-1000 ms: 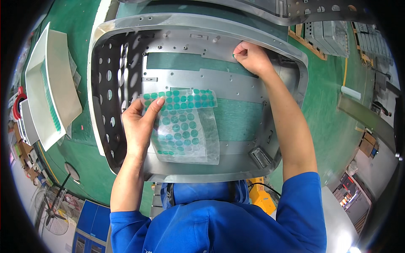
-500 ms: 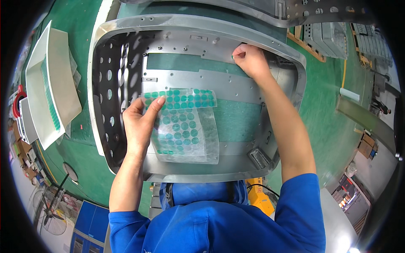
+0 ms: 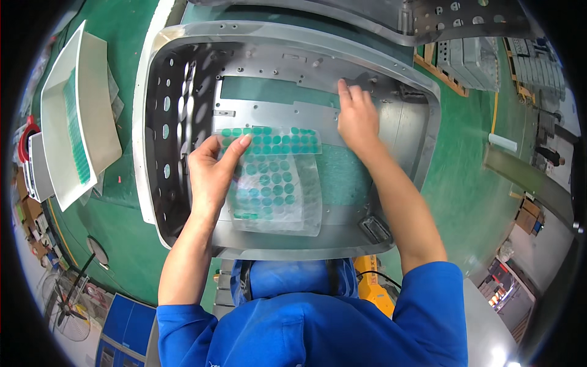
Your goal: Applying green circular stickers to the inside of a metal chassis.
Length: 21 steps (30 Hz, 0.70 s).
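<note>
My left hand (image 3: 212, 174) pinches the top left of a translucent sheet of green round stickers (image 3: 276, 178), its thumb lying on the front. Several rows of dots fill the sheet's upper strip, with gaps among the dots below. My right hand (image 3: 357, 113) is at the far inner wall of a large grey metal housing (image 3: 416, 140). Its index finger is stretched out with the tip at the wall, and the other fingers are loosely bent. I see nothing held in it. Whether a sticker lies under the fingertip cannot be made out.
Small studs and holes dot the housing's far wall, and its left side has round perforations. Another perforated metal part (image 3: 452, 21) stands beyond. On the left is a white bin (image 3: 92, 116) with green material inside. Stacked grey metal parts (image 3: 468, 61) sit on a pallet at the far right.
My right hand has gone from a pinch at the far wall to a stretched index finger, shifting slightly left and nearer. The left hand still holds the sheet; the whole view has shifted slightly.
</note>
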{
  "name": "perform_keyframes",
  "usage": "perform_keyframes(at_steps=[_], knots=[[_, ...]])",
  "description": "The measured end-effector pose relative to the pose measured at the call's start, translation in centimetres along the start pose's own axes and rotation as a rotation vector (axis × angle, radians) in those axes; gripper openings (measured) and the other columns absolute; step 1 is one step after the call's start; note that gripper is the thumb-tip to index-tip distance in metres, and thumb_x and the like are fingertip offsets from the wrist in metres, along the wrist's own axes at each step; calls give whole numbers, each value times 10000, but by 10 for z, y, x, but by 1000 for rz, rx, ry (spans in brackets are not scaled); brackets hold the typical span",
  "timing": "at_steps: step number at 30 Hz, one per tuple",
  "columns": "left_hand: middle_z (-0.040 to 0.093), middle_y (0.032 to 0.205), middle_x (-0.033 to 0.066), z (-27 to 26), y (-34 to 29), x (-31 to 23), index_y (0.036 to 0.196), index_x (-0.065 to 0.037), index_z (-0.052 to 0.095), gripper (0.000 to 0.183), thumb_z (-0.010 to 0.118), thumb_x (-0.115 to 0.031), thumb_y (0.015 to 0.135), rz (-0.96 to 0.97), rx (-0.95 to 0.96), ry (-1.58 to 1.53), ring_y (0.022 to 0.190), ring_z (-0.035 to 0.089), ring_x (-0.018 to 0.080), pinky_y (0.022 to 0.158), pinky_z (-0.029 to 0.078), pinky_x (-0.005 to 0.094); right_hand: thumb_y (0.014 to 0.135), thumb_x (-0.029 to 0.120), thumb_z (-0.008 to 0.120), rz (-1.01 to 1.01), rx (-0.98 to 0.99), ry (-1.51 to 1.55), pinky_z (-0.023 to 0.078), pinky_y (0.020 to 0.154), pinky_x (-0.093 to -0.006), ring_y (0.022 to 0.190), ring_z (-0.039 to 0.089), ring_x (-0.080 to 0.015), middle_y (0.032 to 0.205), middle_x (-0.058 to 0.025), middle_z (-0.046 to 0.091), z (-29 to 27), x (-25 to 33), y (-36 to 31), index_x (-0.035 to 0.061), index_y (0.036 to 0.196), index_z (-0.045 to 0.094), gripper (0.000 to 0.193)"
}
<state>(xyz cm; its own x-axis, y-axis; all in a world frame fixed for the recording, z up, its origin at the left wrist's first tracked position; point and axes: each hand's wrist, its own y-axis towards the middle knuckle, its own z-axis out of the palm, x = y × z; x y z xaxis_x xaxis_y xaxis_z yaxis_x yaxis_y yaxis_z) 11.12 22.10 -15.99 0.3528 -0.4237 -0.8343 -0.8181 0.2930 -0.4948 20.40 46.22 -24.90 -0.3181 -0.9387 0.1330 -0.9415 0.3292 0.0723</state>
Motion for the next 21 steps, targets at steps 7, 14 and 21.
perform_keyframes(at_steps=[7,14,21], knots=[[546,589,-21,-10,-8,1,736,-3,620,221,687,-212,761,43,-8,-60,516,430,23,466,325,182,695,18,481,83,66,-12,390,766,-371,877,474,-279,950,-127,494,6,23,-8,-38,1213,423,524],[467,524,-12,-26,-32,-26,593,-3,532,322,677,-240,754,120,-55,272,503,348,51,450,272,241,681,66,478,313,20,-73,382,736,-436,888,469,-331,967,-181,490,13,44,-10,-42,1192,404,528],[514,595,-21,-22,-41,2,662,-24,567,191,670,-149,764,182,-26,-153,568,415,35,508,317,180,708,47,472,494,68,217,344,855,-390,998,422,-311,1066,-172,459,14,52,-2,-46,1254,342,569]])
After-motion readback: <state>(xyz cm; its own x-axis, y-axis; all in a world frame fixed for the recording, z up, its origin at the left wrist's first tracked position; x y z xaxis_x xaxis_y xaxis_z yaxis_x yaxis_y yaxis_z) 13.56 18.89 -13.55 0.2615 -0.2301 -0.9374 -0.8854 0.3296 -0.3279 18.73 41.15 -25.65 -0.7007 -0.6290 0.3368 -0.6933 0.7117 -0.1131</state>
